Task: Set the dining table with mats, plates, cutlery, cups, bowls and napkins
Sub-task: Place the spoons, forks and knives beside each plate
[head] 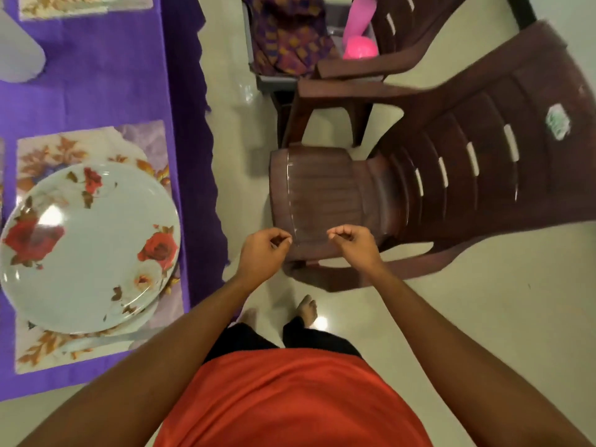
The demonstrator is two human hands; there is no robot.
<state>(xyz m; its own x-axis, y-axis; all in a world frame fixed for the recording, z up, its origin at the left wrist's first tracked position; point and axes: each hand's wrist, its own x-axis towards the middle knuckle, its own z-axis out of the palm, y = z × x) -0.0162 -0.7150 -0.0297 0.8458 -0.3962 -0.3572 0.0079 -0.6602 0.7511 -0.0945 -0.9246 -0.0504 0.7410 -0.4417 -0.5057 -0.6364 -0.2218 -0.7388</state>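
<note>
Left hand (263, 250): pinching the near left corner of a clear thing (314, 204); what it is, I cannot tell.
Right hand (353, 243): pinching its near right corner.
Clear thing: hanging over the chair (467, 162), at 12 o'clock.
Plate (90, 250): lying on a mat (48, 150) on the counter (96, 85), at 9 o'clock.

Rose-patterned plate (90, 246), purple tablecloth (106, 75)

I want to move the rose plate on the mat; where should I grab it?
Best take the plate by its rim on the side nearest the table edge, reaching in with the left hand; it lies flat and that rim is closest.
</note>
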